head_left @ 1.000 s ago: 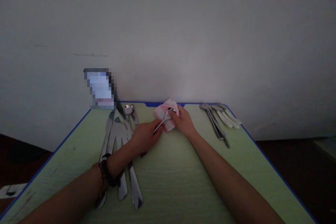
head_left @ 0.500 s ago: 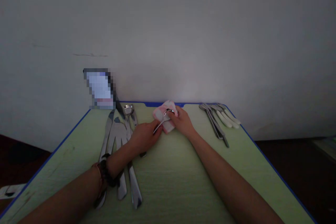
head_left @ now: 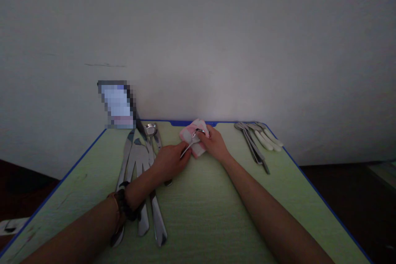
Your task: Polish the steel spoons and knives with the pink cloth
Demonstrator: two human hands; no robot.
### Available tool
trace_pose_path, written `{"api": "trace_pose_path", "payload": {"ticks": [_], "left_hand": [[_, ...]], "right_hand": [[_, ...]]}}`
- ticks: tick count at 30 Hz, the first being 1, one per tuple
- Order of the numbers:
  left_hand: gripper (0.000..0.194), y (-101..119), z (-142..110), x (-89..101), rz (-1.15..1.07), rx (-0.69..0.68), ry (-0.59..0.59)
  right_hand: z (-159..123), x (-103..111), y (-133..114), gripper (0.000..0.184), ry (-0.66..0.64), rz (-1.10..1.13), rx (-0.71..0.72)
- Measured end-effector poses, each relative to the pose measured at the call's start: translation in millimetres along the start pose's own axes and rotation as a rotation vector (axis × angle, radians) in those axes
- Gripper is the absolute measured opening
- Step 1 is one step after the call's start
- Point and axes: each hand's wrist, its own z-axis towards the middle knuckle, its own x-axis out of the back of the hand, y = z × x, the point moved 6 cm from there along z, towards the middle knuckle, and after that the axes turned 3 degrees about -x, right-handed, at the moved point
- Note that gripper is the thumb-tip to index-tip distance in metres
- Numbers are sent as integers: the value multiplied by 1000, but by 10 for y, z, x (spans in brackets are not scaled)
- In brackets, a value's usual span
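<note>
- Spoon, metal, qty 1: above mid-far part of tabletop, betw. both hands, bowl end against pink-and-white cloth.
- L hand: fingers closed on spoon hdl; prob. to steady it at an angle, bowl toward R side.
- R hand: grasping cloth, thumb over spoon bowl; prob. pinned thus so metal & fabric stay in contact.
- Large metal cutlery, L side: laid roughly lengthwise, hdls mostly to near edge, partly under L forearm; presumably kept apart from R group.
- Metal-hdl pcs. & white-hdl pcs., far R: heads bunched nr. far edge, hdls fanned nearward; seemingly grouped for easy pickup.
- Upright device, far L: pixelated, content n/a; prob. leant on wall for support.
- Hidden: R fingertips behind cloth; part of spoon bowl under thumb; L fingertips partly; mid-sections of L cutlery under wrist & bracelet.
- Unclear: exact count in R bunch (overlap, dim light); white item at L margin, cut off, ID unk.
</note>
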Motion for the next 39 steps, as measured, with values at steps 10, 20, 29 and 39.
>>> {"api": "trace_pose_path", "payload": {"ticks": [10, 20, 29, 39], "left_hand": [[28, 11, -11, 10, -12, 1, -13], [35, 6, -14, 11, 35, -2, -29], [35, 13, -15, 15, 56, 18, -58], [36, 22, -16, 32, 56, 13, -46]], "right_hand": [[5, -1, 16, 23, -9, 38, -1], [49, 98, 140, 33, 107, 409, -115], [66, 92, 144, 33, 104, 382, -68], [79, 96, 170, 31, 104, 350, -84]]}}
